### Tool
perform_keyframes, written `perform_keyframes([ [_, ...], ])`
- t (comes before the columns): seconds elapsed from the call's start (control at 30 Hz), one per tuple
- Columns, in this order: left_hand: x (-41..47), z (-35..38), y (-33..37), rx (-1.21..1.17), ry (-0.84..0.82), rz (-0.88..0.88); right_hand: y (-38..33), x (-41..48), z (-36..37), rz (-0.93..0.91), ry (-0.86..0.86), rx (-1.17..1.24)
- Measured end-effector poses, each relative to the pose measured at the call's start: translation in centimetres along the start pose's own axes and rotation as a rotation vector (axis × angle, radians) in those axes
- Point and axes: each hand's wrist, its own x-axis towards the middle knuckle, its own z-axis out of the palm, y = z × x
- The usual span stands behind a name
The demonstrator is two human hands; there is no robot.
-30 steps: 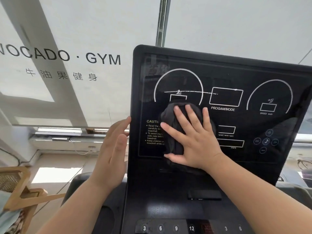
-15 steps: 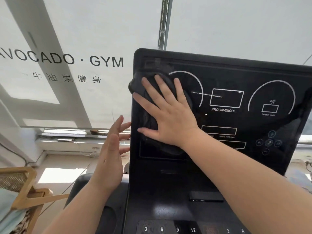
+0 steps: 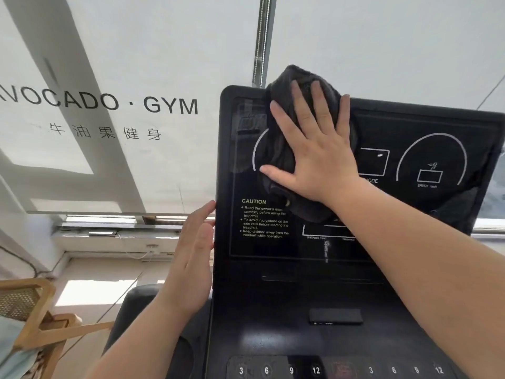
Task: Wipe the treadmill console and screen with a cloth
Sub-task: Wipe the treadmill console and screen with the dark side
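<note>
Cloth being pressed flat against the screen at its top edge, left of the middle.
Right hand is spreading straight fingers over it, pressing rather than gripping, so the wad is lapping over the console rim. Left hand, fingers straight and holding nothing, is lying at the console's left edge, probably steadying it. Half a second ago the cloth was covering the upper left corner; it is sweeping rightward.

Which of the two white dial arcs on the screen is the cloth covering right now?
The left arc, above the CAUTION text: the cloth under the right hand hides most of it. The right arc, over the SPEED box, shows whole.
</note>
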Motion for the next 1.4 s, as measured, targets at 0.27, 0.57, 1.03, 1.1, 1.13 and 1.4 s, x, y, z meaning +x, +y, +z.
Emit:
perform_keyframes([
  [0.27,-0.7,0.3,-0.5,-0.030,0.068,-0.010,-9.0,-3.1,1.8,-0.035,-0.054,0.078],
  [0.57,-2.5,2.1,-1.8,0.498,0.052,0.067,-3.6,-14.4,4.6,0.016,-0.061,0.024],
  [1.03,-2.7,2.6,-1.8,0.738,0.035,0.064,-6.3,-6.4,2.1,0.182,-0.044,0.128],
  [1.1,-2.7,2.5,-2.3,0.815,0.039,0.082,-8.2,-9.1,3.0,0.097,-0.043,0.159],
  [1.13,-2.6,2.5,-2.4,0.850,0.047,0.088,-8.8,-10.6,3.6,0.071,-0.049,0.170],
  [1.4,-1.9,2.8,-1.7,0.918,0.077,0.223,-1.6,-16.1,5.0,0.371,-0.026,0.142],
])
